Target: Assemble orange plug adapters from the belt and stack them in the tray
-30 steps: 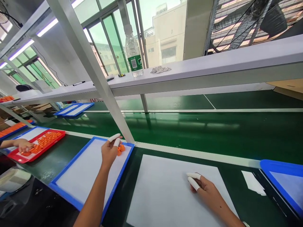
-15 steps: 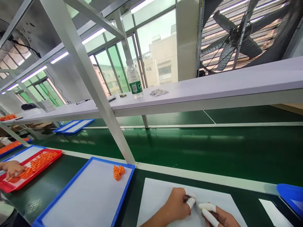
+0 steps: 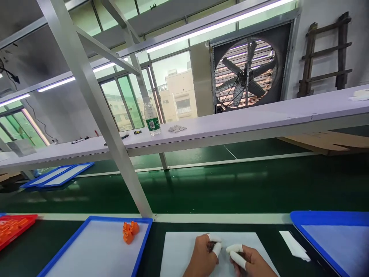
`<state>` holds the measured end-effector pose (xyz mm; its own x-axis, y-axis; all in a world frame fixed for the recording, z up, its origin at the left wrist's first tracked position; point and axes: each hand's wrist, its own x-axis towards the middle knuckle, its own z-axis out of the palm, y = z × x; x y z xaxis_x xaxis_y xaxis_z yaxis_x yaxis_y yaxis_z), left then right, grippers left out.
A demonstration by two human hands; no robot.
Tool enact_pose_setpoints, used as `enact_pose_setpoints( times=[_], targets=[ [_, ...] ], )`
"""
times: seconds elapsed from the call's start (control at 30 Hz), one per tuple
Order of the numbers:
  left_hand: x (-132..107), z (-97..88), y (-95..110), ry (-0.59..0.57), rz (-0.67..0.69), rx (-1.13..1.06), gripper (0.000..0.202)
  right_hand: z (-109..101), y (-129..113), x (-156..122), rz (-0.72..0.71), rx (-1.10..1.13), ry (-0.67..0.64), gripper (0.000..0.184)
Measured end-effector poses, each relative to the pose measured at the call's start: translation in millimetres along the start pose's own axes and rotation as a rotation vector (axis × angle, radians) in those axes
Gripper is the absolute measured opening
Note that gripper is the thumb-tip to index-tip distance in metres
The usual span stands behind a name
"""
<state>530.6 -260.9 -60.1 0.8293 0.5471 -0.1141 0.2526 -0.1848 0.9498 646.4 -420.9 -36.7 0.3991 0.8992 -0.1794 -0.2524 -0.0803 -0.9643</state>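
Both my hands work close together over a white sheet (image 3: 175, 256) on the dark green bench, thumbs and index fingertips in white finger cots. My left hand (image 3: 203, 254) is closed in a pinch, its fingers curled inward. Facing it from the right, my right hand (image 3: 249, 261) also pinches with thumb and index finger. A narrow gap separates the two sets of fingertips. Whatever they hold is too small or hidden to make out. Left of the sheet, a blue-rimmed tray (image 3: 95, 246) carries a few orange pieces (image 3: 130, 231) in its far right corner.
Another blue tray (image 3: 334, 234) lies at the right, beside a folded white paper (image 3: 294, 245). A red tray (image 3: 17, 227) with orange parts sits far left. A slanted metal post (image 3: 127, 169) rises behind the bench to a shelf (image 3: 230, 125) holding a water bottle (image 3: 152, 117).
The view has swung to the right, so the right-hand blue tray shows more and the co-worker's hand has left the picture. My hands keep their pinched pose over the sheet.
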Motion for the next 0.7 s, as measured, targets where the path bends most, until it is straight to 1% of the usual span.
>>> enact_pose_setpoints(
  times=[0.13,0.27,0.37,0.57,0.7],
  targets=[
    [-0.6,-2.7,4.7,0.005,-0.003,-0.017,0.037,2.9,-3.2,-3.3,-0.034,-0.039,0.012,0.041],
    [-0.9,-3.4,7.7,0.017,-0.001,-0.022,0.036,5.9,-10.6,-8.3,-0.043,-0.092,0.014,0.041],
    [0.7,-3.5,11.8,0.009,-0.014,0.01,0.037,5.6,-9.3,-7.4,-0.055,-0.106,0.008,0.042],
    [12.6,-7.0,23.4,-0.092,-0.09,0.086,0.031,1.8,5.7,1.6,-0.102,-0.083,-0.036,0.042],
    [19.4,-9.7,25.8,-0.155,-0.137,0.014,0.03,1.7,12.3,3.7,-0.031,-0.086,-0.021,0.042]
  ],
)
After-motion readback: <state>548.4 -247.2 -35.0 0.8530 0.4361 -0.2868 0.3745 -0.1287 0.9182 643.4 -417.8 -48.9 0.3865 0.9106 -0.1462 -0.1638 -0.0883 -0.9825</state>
